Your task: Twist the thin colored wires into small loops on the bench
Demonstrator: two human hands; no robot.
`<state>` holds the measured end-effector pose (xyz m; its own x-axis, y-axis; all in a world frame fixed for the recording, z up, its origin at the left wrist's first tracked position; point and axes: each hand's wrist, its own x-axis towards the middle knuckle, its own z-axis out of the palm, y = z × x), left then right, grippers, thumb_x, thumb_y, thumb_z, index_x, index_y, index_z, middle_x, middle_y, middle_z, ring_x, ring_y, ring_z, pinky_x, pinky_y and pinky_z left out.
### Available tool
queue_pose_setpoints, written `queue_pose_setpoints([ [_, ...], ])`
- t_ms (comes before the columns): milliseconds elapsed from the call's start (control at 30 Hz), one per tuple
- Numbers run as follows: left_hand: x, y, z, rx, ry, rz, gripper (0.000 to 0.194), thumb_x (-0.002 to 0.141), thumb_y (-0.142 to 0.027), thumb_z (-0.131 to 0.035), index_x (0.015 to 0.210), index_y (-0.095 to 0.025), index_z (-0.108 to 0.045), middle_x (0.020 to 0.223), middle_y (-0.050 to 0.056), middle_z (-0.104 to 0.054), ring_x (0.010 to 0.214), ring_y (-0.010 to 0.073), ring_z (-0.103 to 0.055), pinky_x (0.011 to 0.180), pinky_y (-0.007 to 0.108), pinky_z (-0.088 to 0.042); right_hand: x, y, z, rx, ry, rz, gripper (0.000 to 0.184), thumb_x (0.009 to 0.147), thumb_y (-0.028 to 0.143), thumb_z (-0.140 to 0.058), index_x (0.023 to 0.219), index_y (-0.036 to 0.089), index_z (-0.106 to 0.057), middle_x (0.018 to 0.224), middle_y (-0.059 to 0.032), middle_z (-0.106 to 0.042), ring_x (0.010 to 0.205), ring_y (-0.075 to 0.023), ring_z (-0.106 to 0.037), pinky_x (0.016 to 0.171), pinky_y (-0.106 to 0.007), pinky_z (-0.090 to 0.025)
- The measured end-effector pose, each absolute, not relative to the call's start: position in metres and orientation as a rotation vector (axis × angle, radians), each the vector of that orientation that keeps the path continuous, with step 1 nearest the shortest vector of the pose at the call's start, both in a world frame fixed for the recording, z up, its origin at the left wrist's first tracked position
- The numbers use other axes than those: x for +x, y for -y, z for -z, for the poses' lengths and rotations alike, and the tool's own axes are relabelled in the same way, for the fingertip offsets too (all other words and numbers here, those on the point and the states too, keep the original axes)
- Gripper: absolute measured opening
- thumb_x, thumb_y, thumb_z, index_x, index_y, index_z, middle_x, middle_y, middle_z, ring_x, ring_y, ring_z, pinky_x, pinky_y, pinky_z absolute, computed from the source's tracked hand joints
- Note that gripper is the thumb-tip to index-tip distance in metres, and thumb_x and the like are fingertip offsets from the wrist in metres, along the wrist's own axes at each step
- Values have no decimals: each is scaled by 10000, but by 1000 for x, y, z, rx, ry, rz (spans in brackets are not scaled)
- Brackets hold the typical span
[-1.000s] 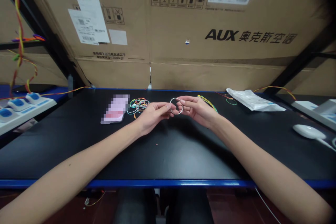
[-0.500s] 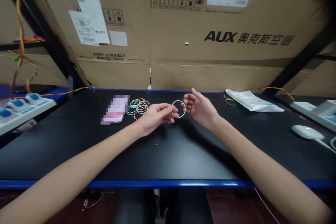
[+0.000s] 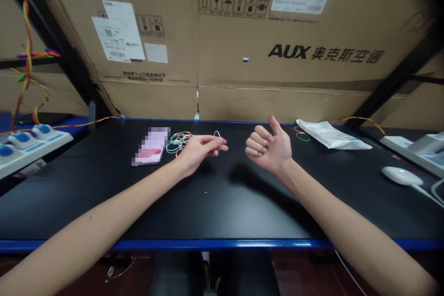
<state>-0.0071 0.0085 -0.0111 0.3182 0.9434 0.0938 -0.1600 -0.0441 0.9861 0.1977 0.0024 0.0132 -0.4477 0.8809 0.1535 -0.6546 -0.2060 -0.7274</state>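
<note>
My left hand (image 3: pixel 199 152) pinches a thin white ring (image 3: pixel 219 135) between thumb and fingers, and the ring is seen nearly edge-on. Beside that hand's wrist lies a tangle of coloured wire loops (image 3: pixel 174 142), partly hidden by the hand. To the right of the ring, my right hand (image 3: pixel 269 145) is raised above the black tabletop (image 3: pixel 243 208). Its fingers are curled in and its thumb points up; I see nothing in it. The two hands are apart.
A phone (image 3: pixel 151 145) with a blurred screen lies on the left. A white plastic packet (image 3: pixel 333 135) and a green wire loop (image 3: pixel 303 136) lie at the back right, a white mouse-shaped device (image 3: pixel 402 175) nearer. Power strips (image 3: pixel 36 141) flank the table; cardboard (image 3: pixel 229 37) stands behind.
My right hand has let go of the white ring, moved right and curled its fingers. My left hand has kept the ring, drawn slightly left and turned it edge-on.
</note>
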Motion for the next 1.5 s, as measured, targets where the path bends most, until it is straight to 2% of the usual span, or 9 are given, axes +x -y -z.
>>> queue_pose_setpoints([
  [200,-3,-1,11,1250,-664,-900,261,762,-363,-705,889,-136,-710,778,55,-685,626,102,-602,640,246,-449,196,-4,-13,-592,1295,-1442,613,827,704,-375,455,227,-283,420,51,-200,382,-112,-221,394,-253,-283],
  [267,-2,-1,13,1249,-691,-933,270,777,-372,-689,917,-142,-703,809,58,-694,680,122,-642,656,243,-455,193,-2,-11,-702,1554,-1054,566,854,681,-350,538,226,-463,510,8,-396,495,-144,-423,515,-292,-418],
  [333,-1,-4,14,1257,-802,-1052,267,788,-367,-675,935,-145,-694,850,68,-704,735,139,-666,674,241,-459,190,0,-7,-787,1818,-536,470,900,582,-368,777,209,-627,822,-71,-590,822,-209,-565,780,-375,-477],
  [400,-2,-9,15,1249,-946,-1198,252,798,-347,-660,933,-136,-685,876,83,-710,768,153,-678,687,246,-464,186,1,1,-849,2031,-131,415,932,467,-373,1087,175,-624,1183,-131,-562,1146,-268,-486,1005,-448,-380],
  [500,-4,-13,15,1211,-1044,-1314,225,808,-310,-640,916,-116,-675,878,105,-713,823,180,-686,709,261,-477,180,0,16,-940,2304,108,576,935,438,-382,1410,113,-353,1476,-167,-325,1387,-297,-234,1123,-487,-254],
  [633,-4,-14,14,1236,-972,-1268,220,822,-303,-621,918,-112,-676,875,107,-715,855,182,-682,777,286,-493,177,-3,30,-1008,2470,169,697,924,505,-390,1475,116,-211,1544,-160,-167,1432,-320,-77,1129,-532,-232],
  [867,-6,-14,16,1383,-913,-1220,254,799,-362,-646,897,-128,-663,873,81,-701,732,156,-664,722,287,-505,179,-5,24,-991,2417,207,633,934,455,-400,1463,139,-253,1565,-139,-7,1435,-310,9,1144,-532,-199],
  [1167,-10,-14,14,1293,-654,-1039,247,790,-348,-665,902,-128,-665,770,36,-637,623,104,-587,650,252,-479,177,-7,30,-903,2436,72,561,925,345,-441,1419,113,-313,1452,-197,-366,1360,-292,-330,1089,-500,-348],
  [1500,-8,-8,12,1450,-729,-938,238,794,-356,-660,832,-123,-689,802,74,-681,650,115,-600,661,255,-468,178,-11,29,-848,2404,132,415,897,201,-449,1306,133,-457,1327,-176,-518,1261,-281,-460,1032,-490,-413],
])
